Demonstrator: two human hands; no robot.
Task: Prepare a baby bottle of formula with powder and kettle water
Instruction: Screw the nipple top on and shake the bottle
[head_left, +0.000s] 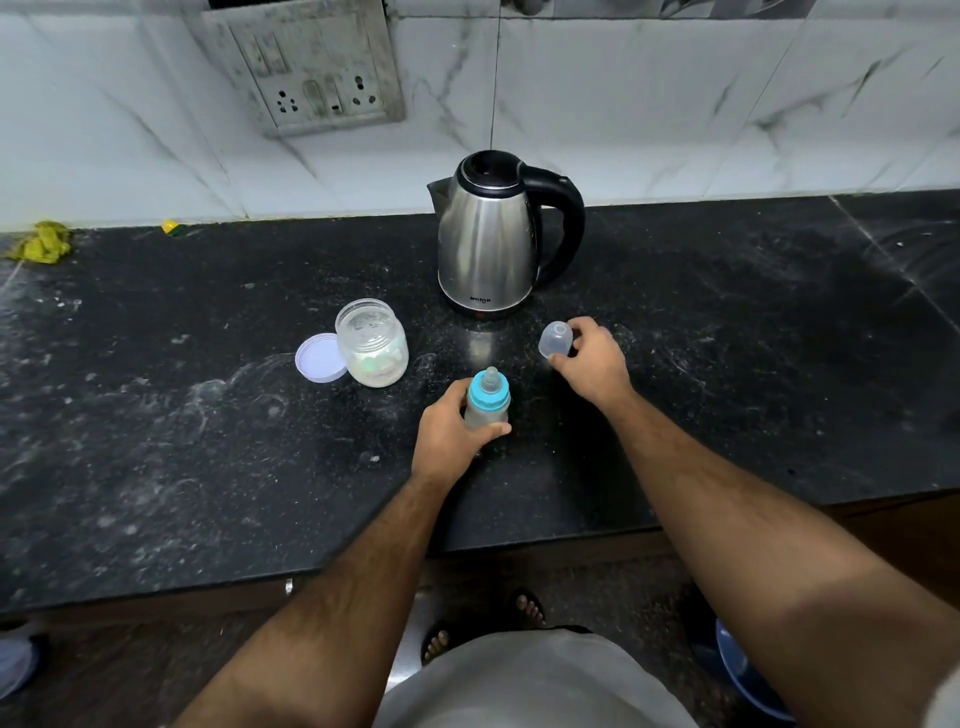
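- Two hands: left hand (451, 432) fingers wrapped around capped bottle (487, 404), frame centre; right hand (590, 362) fingers pinching clear cap (555, 339).
- Open jar (371, 343) holds white powder; its lid (321, 358) alongside.

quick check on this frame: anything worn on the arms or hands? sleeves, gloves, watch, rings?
Nothing worn. The left hand and the right hand are bare, with no gloves, and no rings or watch show. Both forearms are uncovered up to the frame's edge, so no sleeves are in view, and they are hairy. No straps, bands or markings show on either arm.
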